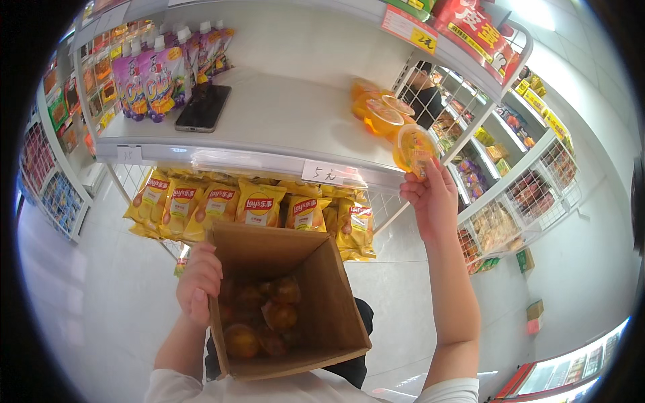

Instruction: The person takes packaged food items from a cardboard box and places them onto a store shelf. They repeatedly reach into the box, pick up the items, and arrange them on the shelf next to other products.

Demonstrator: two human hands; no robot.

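My left hand (199, 284) grips the left wall of an open cardboard box (330, 297), which is tilted towards me near my lap. Several orange jelly cups (279, 315) lie in the shadow at its bottom. Out to the right, my right hand (434, 196) pinches the lower edge of a jelly cup (414, 147) with a clear printed lid, at the front edge of the white shelf (287, 118). Just behind it, more orange jelly cups (384, 112) stand in a row along the shelf's right side.
Purple spouted jelly pouches (160, 75) fill the shelf's left end, beside a black smartphone (204, 108). Below hang yellow Lay's chip bags (259, 204). A price card (322, 172) sits on the shelf edge. Beyond the wire side panel is a person (424, 95) in dark clothing.
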